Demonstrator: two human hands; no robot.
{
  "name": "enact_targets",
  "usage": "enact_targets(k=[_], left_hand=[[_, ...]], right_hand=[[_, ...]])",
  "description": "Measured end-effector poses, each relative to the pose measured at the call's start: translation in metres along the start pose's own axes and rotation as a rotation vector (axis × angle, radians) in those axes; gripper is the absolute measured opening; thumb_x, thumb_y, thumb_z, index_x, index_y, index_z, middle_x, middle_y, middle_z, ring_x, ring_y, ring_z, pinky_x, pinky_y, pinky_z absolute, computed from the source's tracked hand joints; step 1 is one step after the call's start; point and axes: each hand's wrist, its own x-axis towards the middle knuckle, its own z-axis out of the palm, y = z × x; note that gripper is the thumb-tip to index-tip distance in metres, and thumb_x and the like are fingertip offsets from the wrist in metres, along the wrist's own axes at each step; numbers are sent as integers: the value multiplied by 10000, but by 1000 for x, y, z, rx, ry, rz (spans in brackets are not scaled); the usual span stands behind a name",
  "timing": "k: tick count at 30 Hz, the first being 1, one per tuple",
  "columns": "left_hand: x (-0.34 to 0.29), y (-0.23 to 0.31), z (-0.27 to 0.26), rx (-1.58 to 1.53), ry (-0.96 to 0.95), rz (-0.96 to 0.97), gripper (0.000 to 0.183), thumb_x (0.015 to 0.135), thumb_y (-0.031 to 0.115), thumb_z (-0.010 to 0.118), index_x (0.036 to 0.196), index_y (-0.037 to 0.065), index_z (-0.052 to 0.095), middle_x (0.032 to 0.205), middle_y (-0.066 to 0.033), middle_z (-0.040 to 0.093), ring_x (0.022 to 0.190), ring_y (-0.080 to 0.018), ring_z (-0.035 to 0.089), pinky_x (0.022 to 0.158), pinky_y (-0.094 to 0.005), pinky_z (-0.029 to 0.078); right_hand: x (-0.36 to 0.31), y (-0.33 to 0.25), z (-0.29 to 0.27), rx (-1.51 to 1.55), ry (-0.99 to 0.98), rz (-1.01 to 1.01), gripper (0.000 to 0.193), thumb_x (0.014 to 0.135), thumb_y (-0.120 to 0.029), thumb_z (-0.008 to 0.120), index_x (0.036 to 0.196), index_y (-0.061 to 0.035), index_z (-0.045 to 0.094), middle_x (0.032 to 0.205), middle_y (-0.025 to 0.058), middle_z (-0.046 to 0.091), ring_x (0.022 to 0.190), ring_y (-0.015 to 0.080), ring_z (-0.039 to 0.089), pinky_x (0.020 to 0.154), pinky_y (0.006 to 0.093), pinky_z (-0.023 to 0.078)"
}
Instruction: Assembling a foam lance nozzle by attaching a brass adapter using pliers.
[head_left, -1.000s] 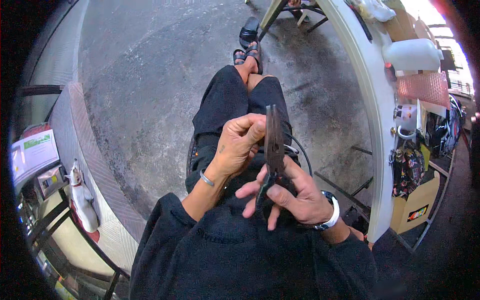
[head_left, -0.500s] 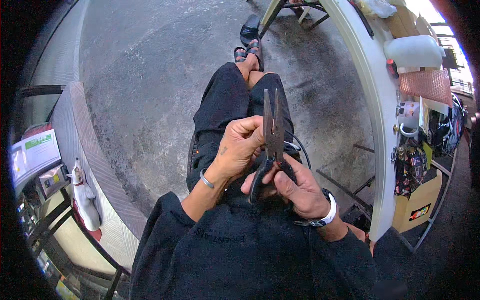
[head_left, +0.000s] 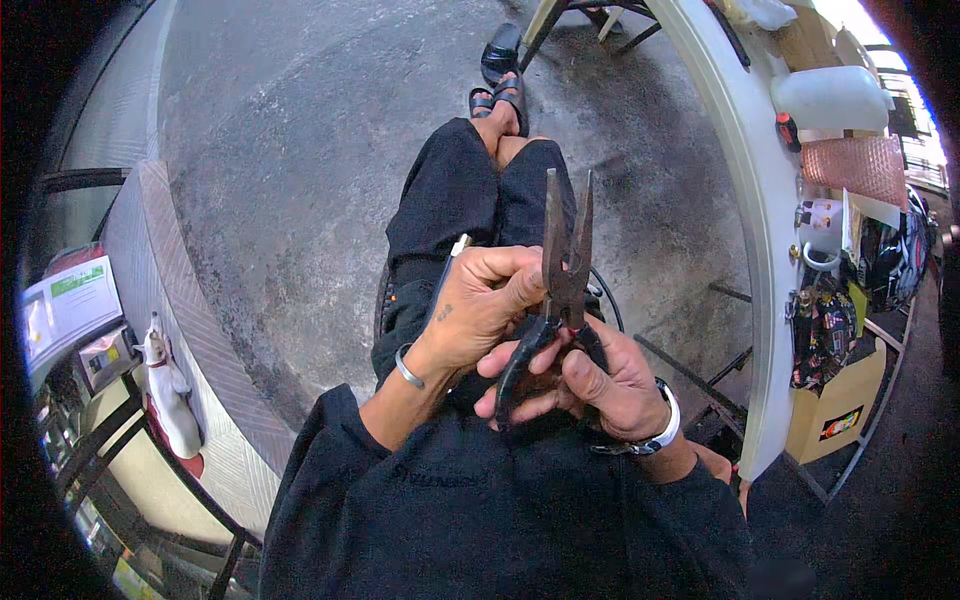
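Observation:
My right hand [head_left: 612, 388] is wrapped round the black handles of a pair of long-nose pliers [head_left: 568, 275]. Their long grey jaws point away from me and stand apart. My left hand [head_left: 480, 305] is closed in a pinch, thumb and fingertip against the side of the jaws near the pivot. What it pinches is hidden behind the fingers. Beyond its knuckles a dark cable with a pale tip [head_left: 459, 246] sticks out. A thin black cable [head_left: 610, 300] curves out behind the pliers on the right, over my lap.
A white table [head_left: 755, 300] runs along my right, bearing a translucent bottle [head_left: 832, 98], pink bubble wrap [head_left: 853, 170], a white mug [head_left: 822, 248] and a cardboard box [head_left: 838, 405]. On the left, a dog figurine [head_left: 172, 395] rests by a light counter [head_left: 215, 370]. Concrete floor [head_left: 310, 120] lies ahead.
The pliers have moved slightly right, their jaws and handles wider apart. My left hand has shifted slightly right with them. The pale cable tip has come into sight beyond my left hand.

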Motion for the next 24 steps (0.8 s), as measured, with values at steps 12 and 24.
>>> enact_targets(k=[12, 24], left_hand=[[-2, -9, 0, -40, 111, -64, 341, 829, 349, 573, 845, 11, 619, 747, -39, 621, 614, -64, 544, 513, -192, 423], [-8, -5, 5, -244, 71, -112, 280, 842, 270, 591, 960, 16, 583, 878, -61, 606, 763, -117, 580, 684, -234, 471]], right_hand=[[2, -1, -2, -32, -13, 68, 277, 941, -259, 387, 1095, -29, 399, 1197, 214, 469, 1045, 294, 545, 824, 394, 493], [1, -5, 6, -85, 103, 46, 368, 911, -268, 458, 1161, -19, 353, 1061, 195, 516, 915, 284, 589, 735, 365, 531]])
